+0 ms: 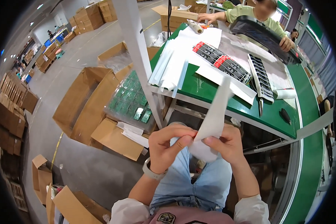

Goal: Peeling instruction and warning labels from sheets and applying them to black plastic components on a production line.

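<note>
Pinching one white strip (214, 121) between thumbs and forefingers, the left hand (167, 146) and right hand (228, 144) held it above the lap, at the near side of the green bench (270, 117); its far end was blurred. Light, even fingertip pressure, with both edges kept in line, seemed the best way to handle it without creasing. The bench carried one slotted black-and-white strip (260, 79), one white roll (285, 93) at the right, and overlapping red-and-black strips (222, 61), too crowded to count surely. One co-worker (246, 14), far side, held one long black panel (265, 36).
</note>
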`<action>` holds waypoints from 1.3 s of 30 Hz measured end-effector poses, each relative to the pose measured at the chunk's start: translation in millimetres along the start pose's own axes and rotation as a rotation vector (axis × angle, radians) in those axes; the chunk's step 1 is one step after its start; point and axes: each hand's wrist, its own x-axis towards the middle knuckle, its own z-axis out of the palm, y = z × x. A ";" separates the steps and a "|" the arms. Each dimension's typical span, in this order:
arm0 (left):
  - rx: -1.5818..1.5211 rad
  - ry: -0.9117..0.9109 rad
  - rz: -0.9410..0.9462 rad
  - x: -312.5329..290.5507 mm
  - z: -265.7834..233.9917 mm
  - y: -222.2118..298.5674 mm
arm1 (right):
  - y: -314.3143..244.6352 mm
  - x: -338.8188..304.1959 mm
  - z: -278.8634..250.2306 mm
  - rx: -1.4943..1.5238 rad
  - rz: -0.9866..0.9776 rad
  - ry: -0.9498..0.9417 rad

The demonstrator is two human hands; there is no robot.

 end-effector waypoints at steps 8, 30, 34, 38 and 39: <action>0.173 -0.007 0.099 -4.9 2.4 5.7 | -6.9 -2.7 0.9 -0.048 0.033 -0.043; 0.354 0.626 -0.143 -38.7 -109.5 -6.7 | 7.0 36.2 -49.5 -0.084 0.172 0.403; 0.307 0.709 -0.100 -44.2 -99.4 2.2 | 20.0 117.7 -26.0 0.202 0.147 0.394; 0.255 0.632 -0.103 -37.7 -74.7 -5.3 | 85.4 198.3 -13.4 -0.004 0.021 0.535; 0.262 0.634 -0.094 -35.9 -69.8 -4.7 | 105.3 213.1 -14.1 -0.240 0.043 0.559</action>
